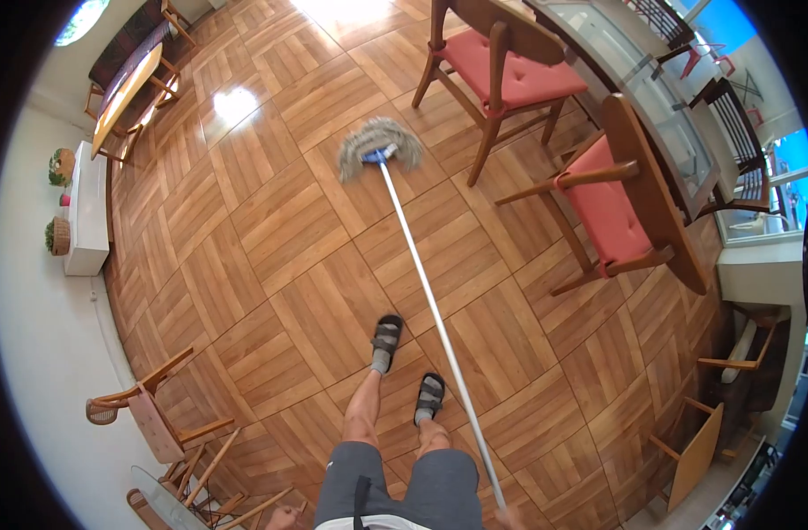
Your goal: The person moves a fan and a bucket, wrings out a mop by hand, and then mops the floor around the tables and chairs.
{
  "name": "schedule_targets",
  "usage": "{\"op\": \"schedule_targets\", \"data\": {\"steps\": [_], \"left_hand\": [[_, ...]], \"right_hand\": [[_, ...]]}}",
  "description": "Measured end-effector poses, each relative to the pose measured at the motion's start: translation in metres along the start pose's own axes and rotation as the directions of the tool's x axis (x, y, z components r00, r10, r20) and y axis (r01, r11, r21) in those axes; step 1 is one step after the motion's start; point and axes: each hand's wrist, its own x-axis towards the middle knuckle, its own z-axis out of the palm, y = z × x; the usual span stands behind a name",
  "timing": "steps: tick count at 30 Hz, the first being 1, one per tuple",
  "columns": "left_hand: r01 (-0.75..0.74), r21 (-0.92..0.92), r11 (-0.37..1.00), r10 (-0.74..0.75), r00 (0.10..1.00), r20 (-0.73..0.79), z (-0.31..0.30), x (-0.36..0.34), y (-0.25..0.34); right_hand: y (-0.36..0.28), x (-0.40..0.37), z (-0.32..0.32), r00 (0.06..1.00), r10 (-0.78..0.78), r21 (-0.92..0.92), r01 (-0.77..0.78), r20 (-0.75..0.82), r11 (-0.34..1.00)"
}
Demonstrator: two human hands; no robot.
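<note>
A mop with a grey string head point(358, 152), a blue clamp and a long white handle point(426, 291) reaches from the floor ahead down to the bottom edge of the head view. My right hand point(510, 519) is round the near end of that handle, partly cut off by the frame and blurred. The mop head lies spread on the wood-patterned floor point(307, 256). At the bottom edge, left of my shorts, only a bit of my left hand point(284, 518) shows, away from the mop; its fingers cannot be made out.
Two wooden chairs with red seats point(519, 71) point(603, 199) stand at the right by a glass-topped table point(656, 97). A wooden chair point(156, 415) is at lower left. Along the left wall are a white ledge point(87, 212) with plants and a bench point(130, 53) with a low table point(130, 97).
</note>
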Motion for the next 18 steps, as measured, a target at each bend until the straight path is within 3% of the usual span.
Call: {"op": "schedule_targets", "data": {"steps": [1,2,3,4,5,6,7,8,9,10,12,13,15,17,18], "left_hand": [[-0.087,0.139,0.987,0.097,0.993,-0.069,-0.011,-0.049,0.114],[-0.204,0.190,0.960,0.231,0.964,-0.131,-0.022,0.052,0.059],[-0.352,0.298,0.888,0.404,0.905,-0.136,-0.040,0.013,0.170],[-0.337,0.276,0.900,0.384,0.912,-0.141,-0.052,0.033,0.225],[-0.462,0.458,0.759,0.579,0.801,-0.152,-0.063,0.086,0.253],[-0.579,0.423,0.697,0.691,0.701,-0.177,-0.069,0.052,0.351],[-0.621,0.514,0.591,0.791,0.571,-0.219,-0.076,0.076,0.406],[-0.703,0.462,0.540,0.840,0.483,-0.247,-0.078,0.073,0.471],[-0.676,0.492,0.549,0.830,0.513,-0.220,-0.079,0.079,0.527],[-0.712,0.563,0.418,0.905,0.379,-0.193,-0.076,0.081,0.576],[-0.710,0.660,0.246,0.967,0.138,-0.212,-0.060,0.030,0.661],[-0.625,0.758,0.186,0.981,0.071,-0.182,-0.050,0.015,0.696],[-0.275,0.961,0.018,0.992,-0.113,-0.051,-0.018,-0.001,0.739],[-0.386,0.906,-0.173,0.981,-0.149,0.124,0.033,-0.029,0.762],[-0.475,0.822,-0.315,0.949,-0.184,0.257,0.059,-0.049,0.766]], "right_hand": [[-0.086,0.026,-0.026,0.996,0.051,-0.031,-0.049,0.070,0.998],[-0.200,0.010,-0.083,0.994,0.069,-0.029,-0.067,0.085,0.997],[-0.258,0.043,-0.092,0.982,-0.187,0.079,0.185,0.019,0.980],[-0.339,0.027,-0.125,0.913,-0.359,0.145,0.388,-0.193,0.910],[-0.405,0.017,-0.151,0.837,-0.503,0.213,0.543,-0.216,0.812],[-0.459,0.005,-0.164,0.689,-0.638,0.220,0.719,-0.343,0.659],[-0.516,-0.040,-0.198,0.685,-0.670,0.252,0.728,-0.285,0.638],[-0.554,-0.056,-0.206,0.608,-0.730,0.204,0.794,-0.313,0.573],[-0.581,-0.069,-0.205,0.607,-0.733,0.240,0.795,-0.307,0.557],[-0.592,-0.079,-0.200,0.629,-0.734,0.271,0.776,-0.257,0.570],[-0.576,-0.106,-0.203,0.612,-0.742,0.126,0.788,-0.274,0.603],[-0.549,-0.114,-0.210,0.665,-0.702,0.160,0.745,-0.255,0.648],[-0.453,-0.121,-0.239,0.722,-0.658,0.241,0.692,-0.213,0.680],[-0.349,-0.180,-0.310,0.885,-0.416,0.186,0.453,-0.208,0.872],[-0.273,-0.192,-0.337,0.915,-0.317,0.288,0.382,-0.249,0.878]]}}
